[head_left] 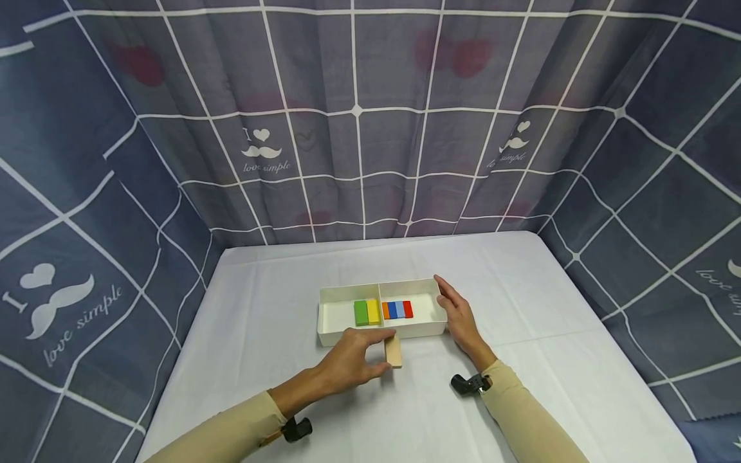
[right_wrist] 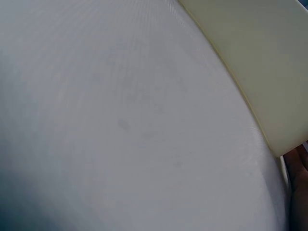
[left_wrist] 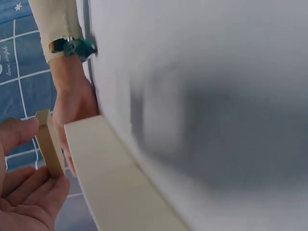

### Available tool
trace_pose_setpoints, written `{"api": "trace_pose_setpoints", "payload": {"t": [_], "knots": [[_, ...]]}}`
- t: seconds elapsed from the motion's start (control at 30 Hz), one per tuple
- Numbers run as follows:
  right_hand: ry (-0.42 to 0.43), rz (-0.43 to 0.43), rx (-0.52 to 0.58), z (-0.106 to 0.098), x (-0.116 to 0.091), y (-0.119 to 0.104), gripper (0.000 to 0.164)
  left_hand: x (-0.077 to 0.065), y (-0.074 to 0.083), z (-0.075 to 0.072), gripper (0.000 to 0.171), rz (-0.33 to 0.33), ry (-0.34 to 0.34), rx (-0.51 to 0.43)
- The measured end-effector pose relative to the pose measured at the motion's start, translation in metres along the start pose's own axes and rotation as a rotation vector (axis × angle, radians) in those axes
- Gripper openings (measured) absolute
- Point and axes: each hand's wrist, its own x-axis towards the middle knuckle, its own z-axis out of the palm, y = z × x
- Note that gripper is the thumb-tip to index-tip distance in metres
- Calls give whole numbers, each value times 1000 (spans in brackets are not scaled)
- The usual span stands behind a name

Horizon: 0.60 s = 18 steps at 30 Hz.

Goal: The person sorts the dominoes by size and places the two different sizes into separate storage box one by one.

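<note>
My left hand pinches a plain wooden block between thumb and fingertips, just in front of a white two-compartment box. In the left wrist view the thumb is on one end of the block and the fingers on the other. My right hand rests against the box's right end, its fingers fairly straight along the wall. Beside the divider, a green block and a yellow block lie in the left compartment. The right one holds orange, blue, light blue and red blocks side by side.
A white cloth covers the table. Dark checked curtains stand behind it and on both sides. Each wrist wears a small black camera. The right wrist view shows mostly tablecloth and the box wall.
</note>
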Motion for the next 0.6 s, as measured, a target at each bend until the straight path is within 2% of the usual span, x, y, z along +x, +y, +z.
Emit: {"api": "trace_pose_setpoints", "payload": {"t": [0.23, 0.5, 0.6], "knots": [[6, -1, -4, 1, 0, 1, 51, 0, -5, -25, 61, 6, 60, 11], [-3, 14, -15, 1, 0, -1, 52, 3, -17, -66, 64, -39, 156, 72], [-3, 11, -14, 0, 0, -1, 52, 2, -24, -78, 63, -61, 171, 84]]}}
